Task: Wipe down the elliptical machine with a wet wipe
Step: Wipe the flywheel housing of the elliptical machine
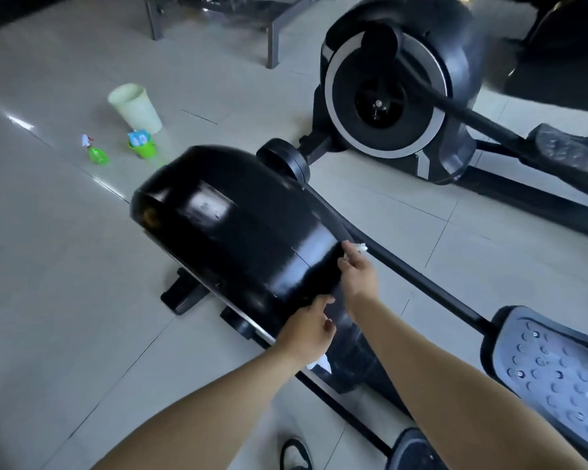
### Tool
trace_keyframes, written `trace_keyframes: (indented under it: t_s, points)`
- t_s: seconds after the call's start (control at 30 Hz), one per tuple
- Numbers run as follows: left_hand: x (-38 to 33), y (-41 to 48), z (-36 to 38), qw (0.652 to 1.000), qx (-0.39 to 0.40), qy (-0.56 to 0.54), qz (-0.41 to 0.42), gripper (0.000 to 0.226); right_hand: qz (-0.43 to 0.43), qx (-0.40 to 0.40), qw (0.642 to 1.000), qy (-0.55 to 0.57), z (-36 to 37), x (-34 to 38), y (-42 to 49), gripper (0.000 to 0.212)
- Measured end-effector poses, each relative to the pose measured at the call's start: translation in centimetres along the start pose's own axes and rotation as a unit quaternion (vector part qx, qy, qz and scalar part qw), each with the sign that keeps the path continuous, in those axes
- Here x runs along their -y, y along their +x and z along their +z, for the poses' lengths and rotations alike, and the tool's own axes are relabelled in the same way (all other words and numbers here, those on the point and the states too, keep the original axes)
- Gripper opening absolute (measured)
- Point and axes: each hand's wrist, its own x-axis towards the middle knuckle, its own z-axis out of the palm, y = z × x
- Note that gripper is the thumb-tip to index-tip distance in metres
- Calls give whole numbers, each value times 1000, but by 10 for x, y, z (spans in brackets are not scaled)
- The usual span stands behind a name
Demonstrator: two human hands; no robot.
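The elliptical machine's glossy black housing point(238, 232) lies across the middle of the head view, with its crank arm point(418, 276) running right to a grey pedal point(557, 374). My right hand point(358, 273) reaches to the housing's rear edge beside the arm and pinches a small white wet wipe point(361, 247) at its fingertips. Lower on the same edge, my left hand point(311, 325) rests with curled fingers and its thumb on the housing. A white crumpled wipe end point(319, 363) hangs out below that hand.
On the tiled floor at the left stand a pale bin point(136, 108), a green cup point(142, 147) holding a wipes pack, and a green spray bottle point(97, 154). A second elliptical point(398, 93) stands at the back right. My shoe point(294, 454) shows at the bottom.
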Motion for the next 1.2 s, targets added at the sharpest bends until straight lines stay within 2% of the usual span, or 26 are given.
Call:
trace_keyframes:
  t_s: [0.17, 0.33, 0.5, 0.57, 0.67, 0.83, 0.93, 1.03, 1.1, 1.2]
  points:
    - [0, -19, -73, 998, -22, -45, -32, 31, 19, 35, 998, -57, 43, 49, -38, 34]
    - [-16, -36, -139, 994, -38, -89, -48, 30, 68, -60, 996, -28, 55, 92, -86, 33]
    - [-64, -51, -181, 993, 3, -113, -20, 42, 77, -96, 992, 9, 45, 130, -136, 24]
    - [-82, -57, -184, 994, 30, -108, 4, 43, 75, -102, 991, 37, 37, 138, -157, 18]
    - [-103, -63, -180, 992, 76, -94, 33, 33, 72, -133, 986, 74, 20, 144, -190, 9]
    - [-151, -91, -176, 979, 152, -71, 114, 30, 67, -150, 982, 94, -17, 146, -239, 10]
    - [-180, -116, -166, 971, 178, -42, 153, 6, 50, -178, 976, 116, -40, 142, -269, 13]
    - [-199, -139, -149, 959, 205, -20, 195, 15, 36, -217, 968, 121, -64, 137, -301, 15]
    - [-205, -156, -136, 951, 221, 6, 218, 10, 29, -244, 961, 124, -78, 129, -321, 15]
    - [-212, -179, -122, 940, 230, 32, 250, 18, 28, -275, 953, 123, -87, 118, -351, 11]
